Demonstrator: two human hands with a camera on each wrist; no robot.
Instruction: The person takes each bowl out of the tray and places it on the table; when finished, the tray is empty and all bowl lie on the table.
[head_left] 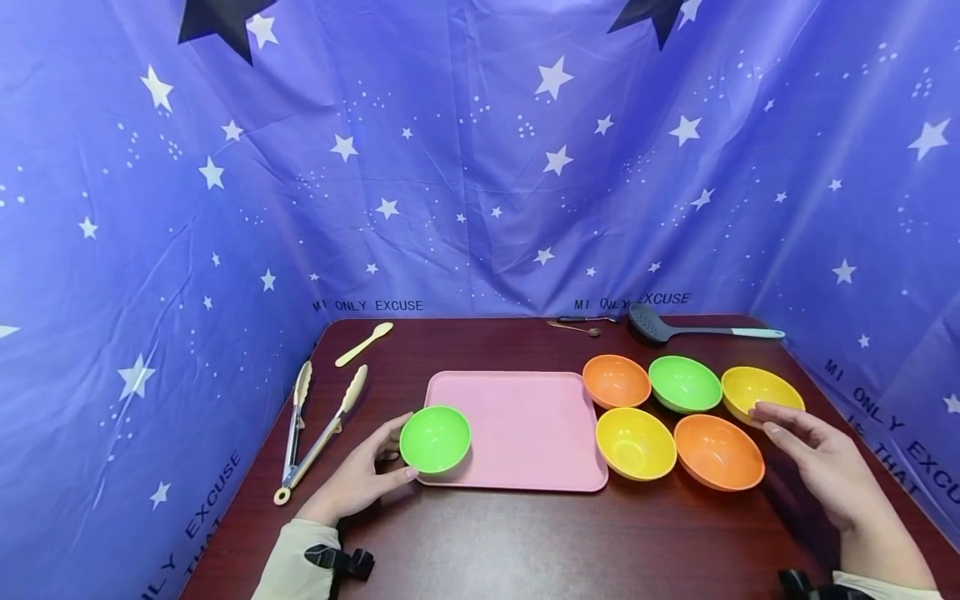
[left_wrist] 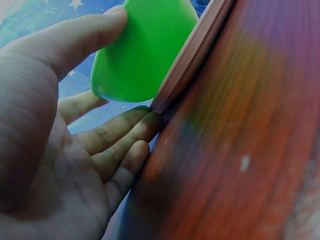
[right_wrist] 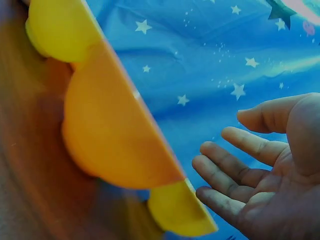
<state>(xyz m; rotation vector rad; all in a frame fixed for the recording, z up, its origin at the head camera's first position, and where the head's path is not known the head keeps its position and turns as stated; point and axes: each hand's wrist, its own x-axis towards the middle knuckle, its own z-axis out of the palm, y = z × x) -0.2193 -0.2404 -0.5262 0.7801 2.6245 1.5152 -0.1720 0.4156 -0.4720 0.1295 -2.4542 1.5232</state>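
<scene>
A small green bowl point(head_left: 435, 439) stands at the left end of a pink tray point(head_left: 536, 429). My left hand point(head_left: 363, 475) grips this bowl from its left side, thumb at the near wall and index finger toward the far side. In the left wrist view, the thumb point(left_wrist: 107, 25) lies against the green bowl point(left_wrist: 145, 55), while the lower fingers spread near the tray's edge. My right hand point(head_left: 825, 462) hovers with loosely bent fingers, holding nothing. Nearest to it are a yellow bowl point(head_left: 761, 393) and an orange bowl point(head_left: 720, 452).
Right of the tray stand another orange bowl point(head_left: 617, 382), a larger green bowl point(head_left: 685, 384) and a second yellow bowl point(head_left: 636, 444). A slotted turner point(head_left: 660, 329) lies behind them, beside small thin utensils point(head_left: 588, 320). Tongs point(head_left: 318, 446) and a cream spoon point(head_left: 363, 344) lie left.
</scene>
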